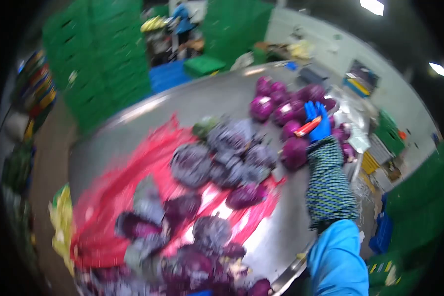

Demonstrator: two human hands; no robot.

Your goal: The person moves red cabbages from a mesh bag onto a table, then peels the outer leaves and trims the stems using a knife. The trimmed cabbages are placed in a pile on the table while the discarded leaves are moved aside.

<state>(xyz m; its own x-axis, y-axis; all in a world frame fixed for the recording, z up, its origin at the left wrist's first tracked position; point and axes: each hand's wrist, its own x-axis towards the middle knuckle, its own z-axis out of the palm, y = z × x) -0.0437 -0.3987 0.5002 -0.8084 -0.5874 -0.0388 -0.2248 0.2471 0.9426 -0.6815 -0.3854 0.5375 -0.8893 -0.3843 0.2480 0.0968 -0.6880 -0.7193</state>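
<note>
Stacked green crates (pixel 98 64) line the room's left side, a red mesh sack (pixel 108 197) and red cabbages (pixel 190 165) cover the steel tabletop (pixel 202 98), and at right the gloved right hand (pixel 316 121), grip closed on a red-handled tool (pixel 307 127), hovers above trimmed cabbages (pixel 261 107).

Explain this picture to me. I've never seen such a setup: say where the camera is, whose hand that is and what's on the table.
There is no machine: a person wears one camera on the head, looking forward and down. The right hand, in a blue glove, reaches from the lower right and holds a red tool; blur hides what kind. The left hand is out of view. On the steel table lie purple cabbages, some on a red net. Green crates are stacked behind, with another person far back.
</note>
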